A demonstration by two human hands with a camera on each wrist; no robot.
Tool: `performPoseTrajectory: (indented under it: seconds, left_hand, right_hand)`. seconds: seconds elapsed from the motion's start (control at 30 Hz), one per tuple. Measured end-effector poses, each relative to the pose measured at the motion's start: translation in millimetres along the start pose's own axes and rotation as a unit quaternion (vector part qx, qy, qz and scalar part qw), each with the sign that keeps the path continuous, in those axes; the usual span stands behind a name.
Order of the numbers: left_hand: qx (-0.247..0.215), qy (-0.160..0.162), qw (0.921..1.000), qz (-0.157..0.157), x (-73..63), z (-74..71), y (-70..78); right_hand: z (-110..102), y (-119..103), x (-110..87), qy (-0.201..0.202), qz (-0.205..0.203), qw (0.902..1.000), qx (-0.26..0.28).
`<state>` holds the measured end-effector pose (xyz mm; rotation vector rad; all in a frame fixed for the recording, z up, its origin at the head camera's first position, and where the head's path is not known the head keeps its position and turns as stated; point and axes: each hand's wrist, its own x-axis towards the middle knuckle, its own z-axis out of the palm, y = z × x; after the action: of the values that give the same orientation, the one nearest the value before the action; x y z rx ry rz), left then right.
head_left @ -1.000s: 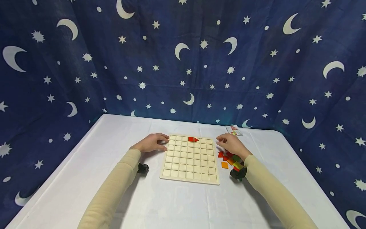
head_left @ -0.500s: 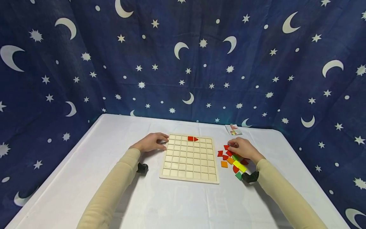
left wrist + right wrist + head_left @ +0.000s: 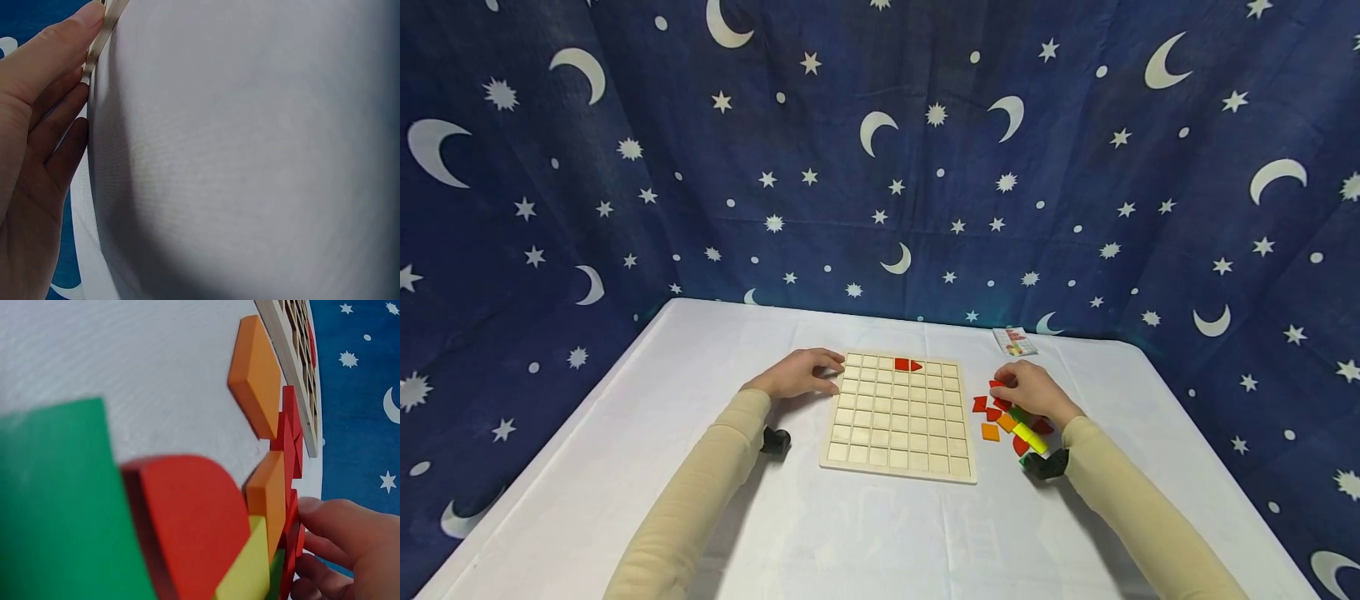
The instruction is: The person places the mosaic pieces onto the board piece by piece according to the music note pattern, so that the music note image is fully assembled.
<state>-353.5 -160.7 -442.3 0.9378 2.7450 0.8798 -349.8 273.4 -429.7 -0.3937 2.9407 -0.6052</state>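
The grid board lies on the white surface, and in its far row a red square and a red triangle sit in neighbouring cells. At the board's left edge, the left hand touches the rim, its grip spread, thumb and fingers apart rather than clamped. To the right of the board, the right hand reaches over the far part of a loose pile, fingers curled and thumb against a red piece; I cannot tell whether that grip is pinching it. An orange square lies flat between the pile and the board's near right corner, and a picture card rests beyond the board's far right corner. The crowding looks like the main risk: pieces lean on or overlap each other, so lifting one might drag a neighbour or bring up two. The black wrist camera hangs low beside the green piece and could nudge it. A sideways push from the left hand might skew the board, and a knock could unsettle the seated pieces.
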Motion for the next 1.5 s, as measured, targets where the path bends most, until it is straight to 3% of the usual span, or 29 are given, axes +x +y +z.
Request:
performPoseTrajectory:
  seconds: [0.33,0.63,0.9,1.5]
  left_hand:
    - [0.002,0.001,1.0,-0.001,-0.1,-0.1,0.7]
    - [0.003,0.0,1.0,-0.001,-1.3,-0.3,1.4]
    - [0.007,0.004,0.9999,0.01,-1.2,-0.3,2.0]
    - [0.004,0.0,1.0,-0.003,1.4,-0.7,-1.3]
  right_hand:
    - [1.5,-1.2,6.0,0.036,0.005,0.9993,-0.012]
    - [0.2,-5.0,8.7,0.021,-0.035,0.9991,-0.011]
    - [0.8,-3.7,10.8,0.014,-0.037,0.999,-0.019]
    - [4.9,-9.3,18.7,0.018,-0.029,0.9994,-0.007]
